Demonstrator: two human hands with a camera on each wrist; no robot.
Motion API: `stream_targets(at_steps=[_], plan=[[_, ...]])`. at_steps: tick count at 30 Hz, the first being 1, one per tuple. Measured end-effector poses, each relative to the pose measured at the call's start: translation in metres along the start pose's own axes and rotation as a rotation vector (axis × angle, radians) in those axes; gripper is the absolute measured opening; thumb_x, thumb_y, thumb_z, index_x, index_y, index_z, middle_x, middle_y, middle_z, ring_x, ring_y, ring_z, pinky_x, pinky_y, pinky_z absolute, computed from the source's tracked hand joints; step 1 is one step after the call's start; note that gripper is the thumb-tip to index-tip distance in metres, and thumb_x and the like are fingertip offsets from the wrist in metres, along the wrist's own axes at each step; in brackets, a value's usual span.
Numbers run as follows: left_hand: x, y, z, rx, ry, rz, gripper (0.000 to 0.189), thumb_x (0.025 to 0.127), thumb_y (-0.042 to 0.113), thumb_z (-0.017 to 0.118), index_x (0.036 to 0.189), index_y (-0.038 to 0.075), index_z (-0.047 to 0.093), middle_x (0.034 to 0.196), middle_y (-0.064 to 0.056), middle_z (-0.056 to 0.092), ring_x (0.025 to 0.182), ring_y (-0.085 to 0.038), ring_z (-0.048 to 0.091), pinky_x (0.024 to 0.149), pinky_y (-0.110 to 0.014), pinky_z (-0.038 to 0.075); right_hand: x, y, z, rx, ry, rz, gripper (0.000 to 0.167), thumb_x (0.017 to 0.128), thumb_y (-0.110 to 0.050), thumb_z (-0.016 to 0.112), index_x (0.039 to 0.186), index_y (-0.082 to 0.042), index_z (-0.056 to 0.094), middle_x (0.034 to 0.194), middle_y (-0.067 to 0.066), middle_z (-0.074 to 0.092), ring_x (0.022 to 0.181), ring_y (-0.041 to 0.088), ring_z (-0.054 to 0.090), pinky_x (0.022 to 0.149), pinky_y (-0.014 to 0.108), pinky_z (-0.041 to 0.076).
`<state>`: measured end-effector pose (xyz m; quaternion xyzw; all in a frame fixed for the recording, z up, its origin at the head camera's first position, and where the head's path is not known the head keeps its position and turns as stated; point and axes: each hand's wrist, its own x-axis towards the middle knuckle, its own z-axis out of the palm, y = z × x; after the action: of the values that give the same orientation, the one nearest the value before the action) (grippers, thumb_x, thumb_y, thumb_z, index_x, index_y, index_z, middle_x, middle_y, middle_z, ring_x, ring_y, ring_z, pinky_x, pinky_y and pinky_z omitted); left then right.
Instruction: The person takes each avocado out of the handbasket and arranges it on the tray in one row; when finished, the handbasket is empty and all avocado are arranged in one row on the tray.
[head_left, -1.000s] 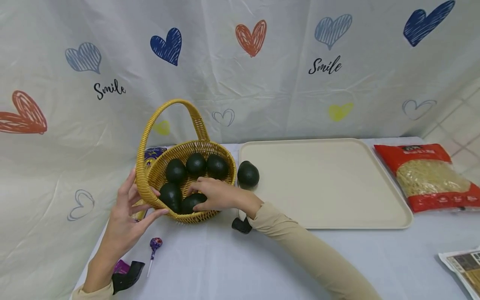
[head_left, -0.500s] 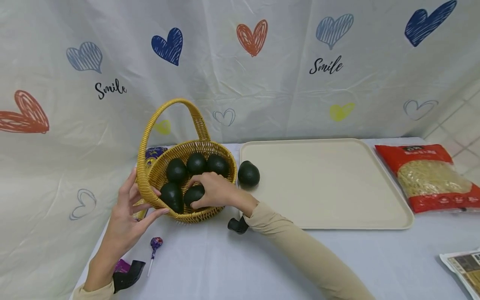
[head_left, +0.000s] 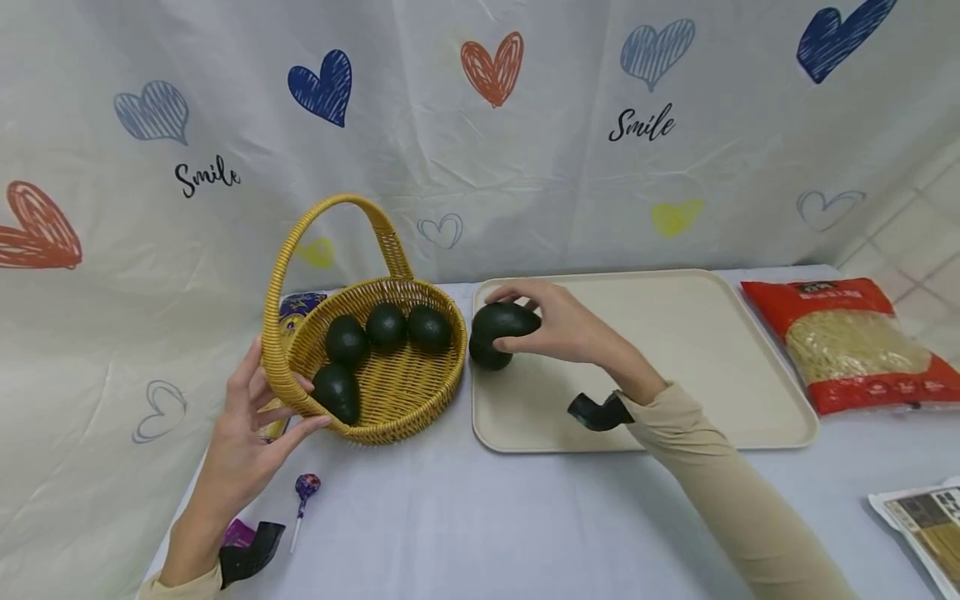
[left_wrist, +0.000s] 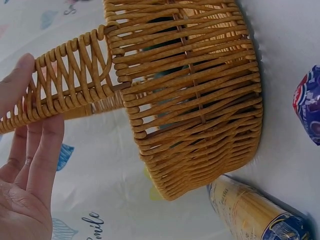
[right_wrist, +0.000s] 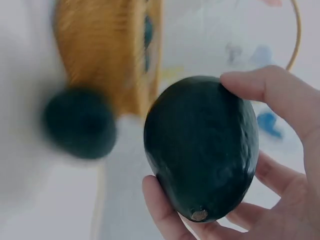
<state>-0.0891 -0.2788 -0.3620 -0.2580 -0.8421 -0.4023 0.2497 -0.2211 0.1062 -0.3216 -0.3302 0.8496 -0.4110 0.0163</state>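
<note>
In the head view, a yellow wicker basket (head_left: 405,385) with a tall handle stands left of the tray and holds several dark green avocados (head_left: 386,327). My left hand (head_left: 238,446) holds the foot of the basket handle (left_wrist: 70,75), thumb on one side and fingers on the other in the left wrist view. Over the left end of a cream tray (head_left: 645,367), my right hand (head_left: 573,329) grips an avocado (right_wrist: 200,150) between thumb and fingers. Below it, another avocado (head_left: 489,357) lies at the tray's left edge, partly covered by the held one.
A red bag of noodle-like food (head_left: 855,346) lies right of the tray, and another package (head_left: 926,525) sits at the right table edge. Near my left wrist are a lollipop (head_left: 306,485) and a purple wrapper (head_left: 238,533). A yellow-blue pack (left_wrist: 255,210) is behind the basket.
My right hand has lifted an avocado out of the basket and carried it right, over the tray's left end. My left hand stays at the basket handle.
</note>
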Motion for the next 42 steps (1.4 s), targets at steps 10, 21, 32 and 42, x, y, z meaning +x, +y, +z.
stream_targets(at_steps=[10,21,32,42], plan=[[-0.001,-0.001,0.0,-0.006,-0.013,-0.025,0.11,0.091,0.056,0.069,0.164,0.002,0.008,0.119,0.018,0.06,0.108,0.002,0.065,0.085,-0.01,0.057,-0.033,0.065,-0.022,0.034,-0.193,0.322,0.047,0.087,-0.024,0.085,0.13,-0.013,0.069,0.126,0.016,0.065,0.091,0.026,0.062,0.08,0.034,0.052],[0.0,0.001,0.0,-0.012,-0.014,-0.002,0.108,0.093,0.055,0.068,0.163,0.0,0.009,0.119,0.015,0.06,0.108,-0.001,0.066,0.085,-0.012,0.058,-0.029,0.073,-0.015,0.123,-0.131,0.368,0.053,0.091,-0.023,0.083,0.137,-0.004,0.064,0.138,0.02,0.058,0.103,0.031,0.062,0.089,0.037,0.053],[0.0,0.0,0.001,-0.027,-0.007,-0.001,0.106,0.093,0.053,0.069,0.164,0.0,0.009,0.117,0.012,0.062,0.107,0.0,0.066,0.085,-0.012,0.058,-0.017,0.078,0.002,0.117,-0.039,0.303,0.058,0.093,-0.016,0.08,0.145,-0.002,0.058,0.149,0.023,0.049,0.128,0.047,0.054,0.111,0.058,0.045],[-0.001,-0.001,0.0,-0.013,-0.015,-0.03,0.108,0.092,0.055,0.07,0.164,0.002,0.01,0.116,0.012,0.061,0.108,-0.001,0.066,0.084,-0.013,0.058,-0.013,0.077,0.013,0.058,-0.022,0.27,0.053,0.087,-0.008,0.083,0.135,-0.001,0.062,0.135,0.029,0.055,0.109,0.045,0.06,0.101,0.056,0.05]])
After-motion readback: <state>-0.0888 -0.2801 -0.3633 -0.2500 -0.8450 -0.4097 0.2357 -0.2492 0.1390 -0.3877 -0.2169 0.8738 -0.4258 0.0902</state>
